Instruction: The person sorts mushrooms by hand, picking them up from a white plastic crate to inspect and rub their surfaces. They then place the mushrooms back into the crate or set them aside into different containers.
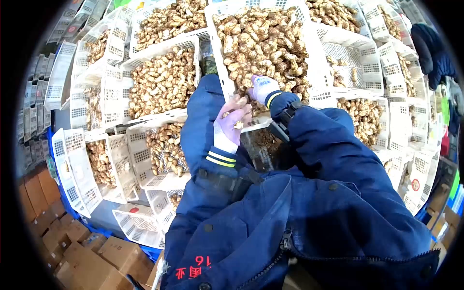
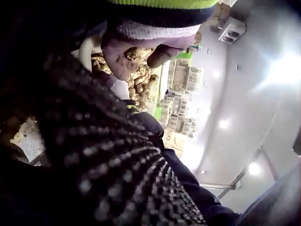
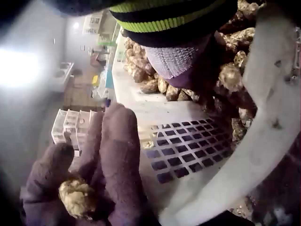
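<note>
My left hand [image 1: 231, 123], in a lilac glove with soiled fingertips, is raised at the near edge of a white plastic crate [image 1: 316, 60]. It holds one small knobbly, cream-and-brown mushroom-like lump [image 3: 77, 198] between the thumb and the fingers. Many similar lumps [image 1: 263, 43] fill the crate. My right hand [image 1: 266, 88], gloved alike, reaches over the crate's near right part, down at the lumps. Its fingertips are hidden by the glove and cuff in the right wrist view, and I cannot tell whether they grip a lump.
More white crates with such lumps stand on both sides, one at left [image 1: 162, 82] and a sparsely filled one [image 1: 355, 60] at right. Several cardboard boxes [image 1: 92, 263] are at lower left. Below the near crate edge, brown debris [image 1: 266, 140] shows between my sleeves.
</note>
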Demonstrator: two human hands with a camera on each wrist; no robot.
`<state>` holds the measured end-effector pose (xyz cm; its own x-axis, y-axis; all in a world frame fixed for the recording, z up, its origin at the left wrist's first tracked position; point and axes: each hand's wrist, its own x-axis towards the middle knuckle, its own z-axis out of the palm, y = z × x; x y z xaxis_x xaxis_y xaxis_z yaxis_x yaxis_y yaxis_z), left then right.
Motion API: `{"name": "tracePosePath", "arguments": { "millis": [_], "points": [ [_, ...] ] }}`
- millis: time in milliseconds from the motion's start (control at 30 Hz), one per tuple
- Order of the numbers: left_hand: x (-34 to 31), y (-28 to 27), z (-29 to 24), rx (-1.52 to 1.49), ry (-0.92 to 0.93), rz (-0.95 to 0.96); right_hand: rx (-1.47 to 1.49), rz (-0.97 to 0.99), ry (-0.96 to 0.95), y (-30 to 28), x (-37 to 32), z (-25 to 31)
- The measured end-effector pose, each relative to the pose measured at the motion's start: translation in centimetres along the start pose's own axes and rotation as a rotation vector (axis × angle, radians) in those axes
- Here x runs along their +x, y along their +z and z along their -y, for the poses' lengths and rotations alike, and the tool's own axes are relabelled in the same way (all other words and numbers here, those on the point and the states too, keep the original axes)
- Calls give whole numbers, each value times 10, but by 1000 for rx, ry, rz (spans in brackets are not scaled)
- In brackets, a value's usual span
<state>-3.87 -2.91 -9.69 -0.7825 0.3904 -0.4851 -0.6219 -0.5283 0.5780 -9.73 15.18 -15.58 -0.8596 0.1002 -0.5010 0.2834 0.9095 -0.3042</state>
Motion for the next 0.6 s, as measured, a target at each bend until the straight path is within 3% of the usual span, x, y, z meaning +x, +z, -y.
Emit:
{"name": "tracePosePath", "arguments": {
  "millis": [67,100,133,267,300,400,467,533,600],
  "points": [
    [1,1,-2,-9,40,-59,72,-64,7,-8,-5,-9],
    [2,-2,-1,15,140,38,143,-86,26,-27,-17,-10],
    [2,-6,-1,-48,77,24,170,-200,-17,-32,-26,-16],
    [-5,10,-15,-233,-14,176,204,-35,-372,-83,-85,3],
    [-4,12,-20,-260,-45,233,197,-64,-384,-104,-95,12],
    [-4,9,-14,-358,-106,313,257,-458,-285,-104,-31,-19],
    [-2,3,-9,-360,-108,310,-65,-327,-160,-83,21,-30],
    [-6,11,-13,-204,-99,102,-186,-192,-38,-69,33,-16],
    [2,0,-9,-198,-117,108,-254,-388,-12,-48,41,-10]
  ]
}}
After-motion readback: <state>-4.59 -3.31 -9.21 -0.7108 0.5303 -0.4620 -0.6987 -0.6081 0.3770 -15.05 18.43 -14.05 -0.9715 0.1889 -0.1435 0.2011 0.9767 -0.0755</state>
